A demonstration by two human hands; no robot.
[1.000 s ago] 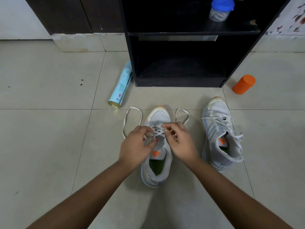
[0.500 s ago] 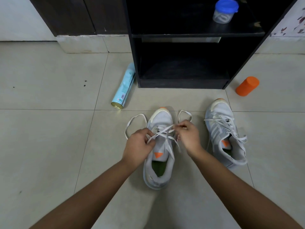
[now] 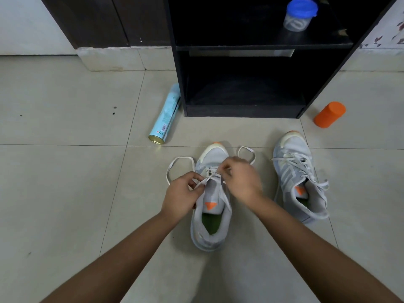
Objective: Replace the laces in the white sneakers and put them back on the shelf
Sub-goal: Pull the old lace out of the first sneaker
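Sneaker on the floor before the shelf, its mate beside it. My left hand and right hand, close together, each pinch the lace over the sneaker. I should pull both ends evenly, keeping it flat.

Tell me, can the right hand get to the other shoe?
Probably yes. The other shoe sits just beside the right hand, with only bare floor between them, but that hand pinches a lace and must let go first.
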